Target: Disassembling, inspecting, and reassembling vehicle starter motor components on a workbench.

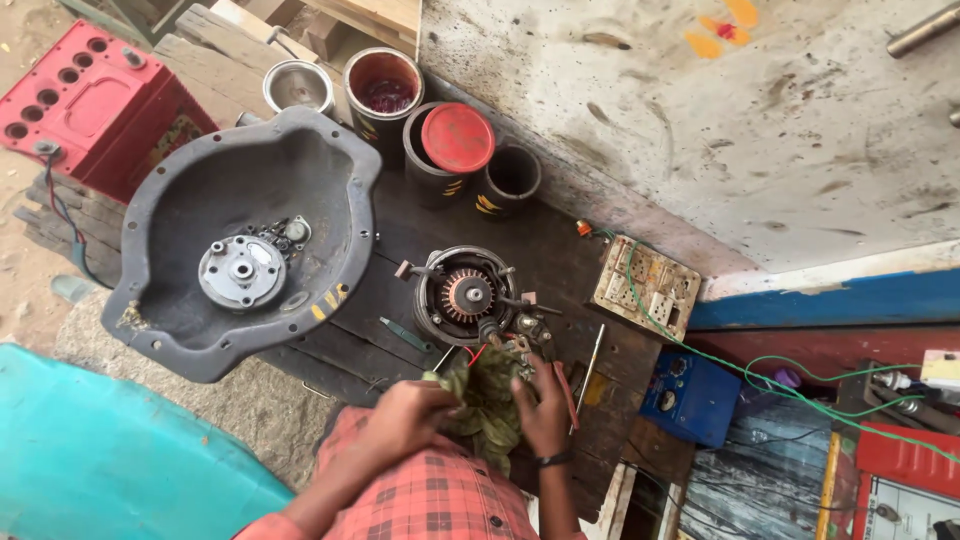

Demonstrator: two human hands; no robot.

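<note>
Head view looks down at a dark wooden counter (560, 250). Both hands are closed on a crumpled green rag (490, 405): the left hand (405, 420) grips its left side, the right hand (545, 400) its right. The rag lies at the counter's near edge, just below a round motor (465, 295). A grey housing (240, 240) sits to the left, cans (455, 150) behind.

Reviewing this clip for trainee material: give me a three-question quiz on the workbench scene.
1. True or false: both hands touch the green rag.
2. What lies in the grey housing? A) round metal plate B) hammer C) battery
3. Which tin has a lid?

Key:
1. True; left hand and right hand grip it.
2. A, the round metal plate.
3. The red-lidded tin, behind the motor.
</note>
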